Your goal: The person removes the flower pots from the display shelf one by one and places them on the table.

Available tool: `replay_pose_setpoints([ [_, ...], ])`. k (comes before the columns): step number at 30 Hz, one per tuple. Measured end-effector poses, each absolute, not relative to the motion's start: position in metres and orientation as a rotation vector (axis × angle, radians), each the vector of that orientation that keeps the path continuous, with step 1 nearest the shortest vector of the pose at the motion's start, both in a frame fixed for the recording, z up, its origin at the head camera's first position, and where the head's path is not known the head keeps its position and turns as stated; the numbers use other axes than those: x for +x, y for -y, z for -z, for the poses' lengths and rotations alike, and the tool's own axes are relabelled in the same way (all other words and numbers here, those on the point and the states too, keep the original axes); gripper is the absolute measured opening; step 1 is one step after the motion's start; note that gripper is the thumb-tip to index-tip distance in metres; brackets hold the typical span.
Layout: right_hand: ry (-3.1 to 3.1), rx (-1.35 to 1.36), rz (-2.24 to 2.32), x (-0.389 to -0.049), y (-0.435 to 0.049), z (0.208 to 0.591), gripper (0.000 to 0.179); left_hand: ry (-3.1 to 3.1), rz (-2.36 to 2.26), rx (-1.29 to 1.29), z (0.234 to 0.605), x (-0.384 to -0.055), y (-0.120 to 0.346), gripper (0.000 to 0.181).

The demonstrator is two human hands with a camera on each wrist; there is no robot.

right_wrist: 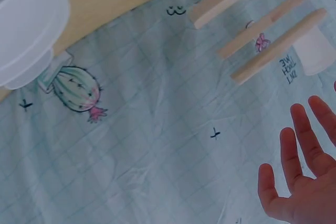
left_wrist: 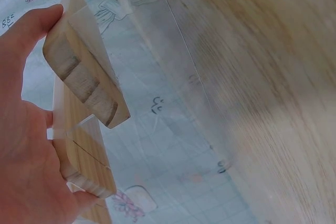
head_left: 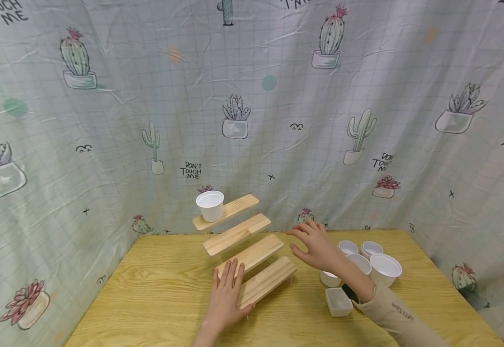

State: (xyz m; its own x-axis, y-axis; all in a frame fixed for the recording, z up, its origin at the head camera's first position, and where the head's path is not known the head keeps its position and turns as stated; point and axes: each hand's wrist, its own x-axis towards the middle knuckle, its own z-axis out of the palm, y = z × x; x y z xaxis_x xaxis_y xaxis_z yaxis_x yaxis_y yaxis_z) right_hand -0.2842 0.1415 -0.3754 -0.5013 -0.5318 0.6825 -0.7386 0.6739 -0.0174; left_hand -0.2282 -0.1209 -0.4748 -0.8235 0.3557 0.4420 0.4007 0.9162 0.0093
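Observation:
A tiered stand of pale wooden steps (head_left: 249,252) on clear supports stands on the table. My left hand (head_left: 225,299) rests on its left end, fingers laid extended over the second-lowest step. In the left wrist view, the thumb (left_wrist: 37,27) touches the edge of the lowest step (left_wrist: 89,72). One white round pot (head_left: 211,207) sits at the left end of the top step. My right hand (head_left: 317,246) hovers in the air right of the stand, fingers spread and holding nothing; the right wrist view shows its fingers (right_wrist: 307,140) apart from the steps.
Several white round pots, among them a large one (head_left: 384,270), cluster on the table at the right, partly behind the right forearm. A square white pot (head_left: 338,302) stands in front of them, beside a small dark item (head_left: 350,292). A cactus-print curtain (head_left: 269,120) encloses the yellow wood table (head_left: 148,289).

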Motion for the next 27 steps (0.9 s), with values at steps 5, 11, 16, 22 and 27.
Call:
replay_pose_setpoints([
  [5,2.229,0.981,-0.419,-0.294,-0.124,0.369,0.025,2.649,0.151,-0.547,0.475,-0.228,0.121,0.097],
  [11,2.237,0.961,-0.469,-0.305,-0.101,0.361,0.028,2.62,0.146,-0.555,0.475,-0.228,0.121,0.097],
  [16,2.266,0.953,-0.508,-0.316,-0.079,0.353,0.031,2.607,0.135,-0.558,0.476,-0.229,0.121,0.097],
  [22,2.294,0.963,-0.561,-0.329,-0.053,0.342,0.039,2.613,0.116,-0.563,0.476,-0.23,0.121,0.098],
  [27,2.33,0.981,-0.561,-0.338,-0.032,0.334,0.045,2.629,0.145,-0.56,0.475,-0.229,0.121,0.097],
])
